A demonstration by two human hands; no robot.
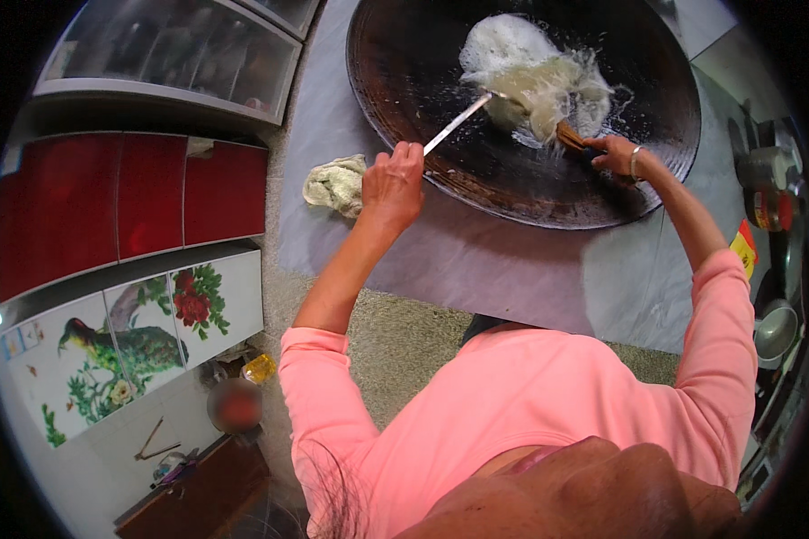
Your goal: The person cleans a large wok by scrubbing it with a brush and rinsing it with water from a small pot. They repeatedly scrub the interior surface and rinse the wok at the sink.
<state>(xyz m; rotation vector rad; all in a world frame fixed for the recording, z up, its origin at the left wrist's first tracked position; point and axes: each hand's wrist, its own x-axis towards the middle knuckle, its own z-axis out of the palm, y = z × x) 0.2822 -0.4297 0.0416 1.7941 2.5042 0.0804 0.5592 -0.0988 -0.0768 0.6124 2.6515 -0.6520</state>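
Observation:
A large dark wok (431, 81) is set in the grey stove counter (458, 249) before me. Cloudy, foamy water (512, 50) splashes at its bottom. My left hand (394, 178) grips the pale metal handle of a ladle or spatula (455, 126); its far end dips into the water, so its head is hidden. In my right hand (617, 156) is a brown bristle brush (570, 137), its bristles at the edge of the water. Beside my left hand, a crumpled pale cloth (337, 185) lies on the counter.
Red-fronted cabinets (152, 195) and cabinets with a peacock print (128, 337) stand at the left. Near them on the floor is a bottle of yellow liquid (259, 368). Along the right edge are a metal pot (765, 167), a jar (768, 209) and a ladle (775, 333).

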